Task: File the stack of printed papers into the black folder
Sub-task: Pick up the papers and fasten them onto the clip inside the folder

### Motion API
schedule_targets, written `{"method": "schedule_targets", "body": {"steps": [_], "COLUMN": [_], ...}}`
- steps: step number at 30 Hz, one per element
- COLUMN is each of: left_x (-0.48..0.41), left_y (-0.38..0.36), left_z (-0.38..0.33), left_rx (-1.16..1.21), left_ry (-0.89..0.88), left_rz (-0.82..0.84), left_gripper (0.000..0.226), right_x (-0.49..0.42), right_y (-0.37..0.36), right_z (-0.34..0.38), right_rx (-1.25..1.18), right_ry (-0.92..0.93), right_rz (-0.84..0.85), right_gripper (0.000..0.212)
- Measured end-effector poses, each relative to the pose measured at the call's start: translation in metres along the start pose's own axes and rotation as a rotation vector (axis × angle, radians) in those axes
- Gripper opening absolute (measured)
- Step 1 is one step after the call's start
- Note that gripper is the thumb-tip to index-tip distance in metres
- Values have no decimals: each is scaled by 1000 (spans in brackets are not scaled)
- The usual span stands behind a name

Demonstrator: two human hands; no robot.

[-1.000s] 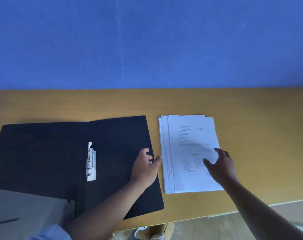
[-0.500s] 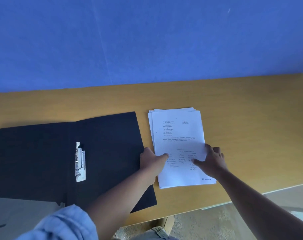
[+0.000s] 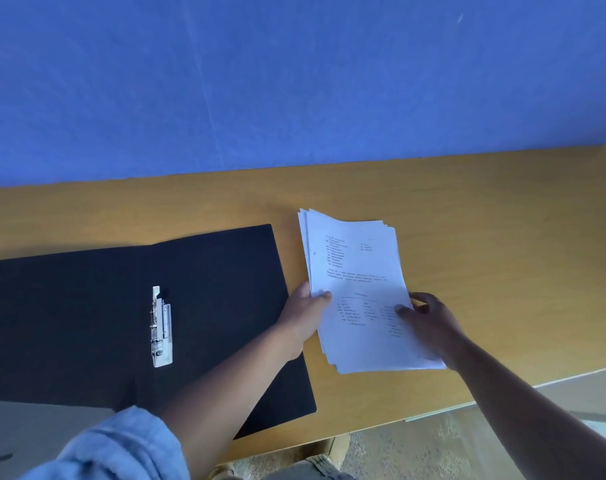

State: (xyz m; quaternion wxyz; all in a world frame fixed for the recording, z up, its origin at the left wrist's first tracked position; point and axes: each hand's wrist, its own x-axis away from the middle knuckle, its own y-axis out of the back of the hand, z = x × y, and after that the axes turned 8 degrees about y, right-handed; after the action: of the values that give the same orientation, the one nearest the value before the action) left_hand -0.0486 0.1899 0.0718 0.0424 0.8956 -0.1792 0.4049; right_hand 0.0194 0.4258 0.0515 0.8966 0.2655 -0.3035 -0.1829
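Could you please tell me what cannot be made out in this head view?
- Text on the stack of papers: too small and blurred.
- Fingers of the left hand and right hand: under the sheets.
- Black folder: cut by the left edge; the clip mechanism is unclear.

Both my hands are gripping the paper stack (image 3: 357,292), one on each long edge. My left hand (image 3: 303,317) is clamping the stack's left edge about midway down, thumb on top of the sheet, fingers hidden underneath. My left forearm is running diagonally from below-left of the stack, rolled blue sleeve (image 3: 121,445) bunching at the elbow. My right hand (image 3: 429,323) is holding the stack's right edge at the lower half, thumb lying on the top sheet, fingers curling around the edge and under. My right forearm is coming in bare from below-right of the stack. Wrists are roughly level with each other.
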Motion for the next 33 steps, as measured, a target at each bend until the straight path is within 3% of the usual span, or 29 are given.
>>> {"method": "schedule_targets", "body": {"steps": [4,9,13,19,23,26,29,33], "left_x": [13,38,56,82,93,104,111,126], "left_y": [23,66,102,138,155,163,168,167], "left_z": [8,20,28,30,37,41,43,26], "left_rx": [80,82,49,22,49,30,37,110], "left_ry": [-32,-119,-204,-377,-412,-479,-521,-664], "left_rz": [48,51,-27,-277,-426,-446,-407,-339], "left_gripper": [23,25,26,45,42,54,40,46], "right_x": [9,27,47,75,92,101,107,105], "right_y": [3,-11,-39,-91,-109,-112,-111,-105], "right_z": [16,45,75,120,141,149,154,152], "right_rx": [-505,-713,-714,-591,-584,-626,-650,-648], "right_ry": [-144,41,200,324,433,555,643,695], "right_rz": [280,501,510,385,381,412,435,418], "right_gripper": [36,34,40,18,21,28,32,45]}}
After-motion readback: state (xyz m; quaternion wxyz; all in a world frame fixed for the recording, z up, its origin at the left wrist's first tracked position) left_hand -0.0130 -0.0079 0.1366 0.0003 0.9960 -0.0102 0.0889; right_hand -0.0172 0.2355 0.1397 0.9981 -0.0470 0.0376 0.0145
